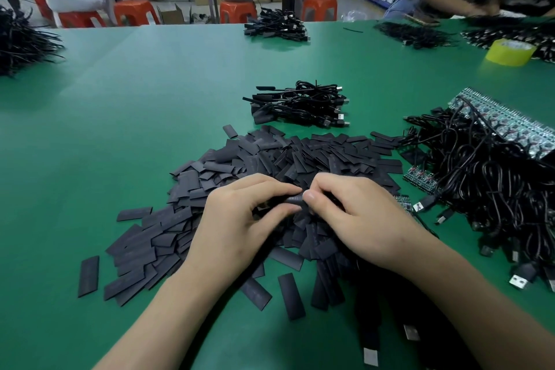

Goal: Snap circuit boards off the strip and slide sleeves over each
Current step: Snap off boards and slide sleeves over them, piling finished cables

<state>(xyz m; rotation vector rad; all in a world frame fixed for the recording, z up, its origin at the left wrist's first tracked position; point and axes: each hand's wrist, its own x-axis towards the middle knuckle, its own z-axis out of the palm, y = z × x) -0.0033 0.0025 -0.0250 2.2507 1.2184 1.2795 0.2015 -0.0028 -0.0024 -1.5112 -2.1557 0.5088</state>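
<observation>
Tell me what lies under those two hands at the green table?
A heap of flat black sleeves lies on the green table mat. The left hand and right hand pinch one black sleeve between them; whether a board sits inside is hidden.

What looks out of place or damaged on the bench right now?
Nothing looks damaged. Only oddity: a stray sleeve lies apart from the sleeve pile, toward the near left of the green table. Left hand and right hand both pinch the held sleeve.
</observation>
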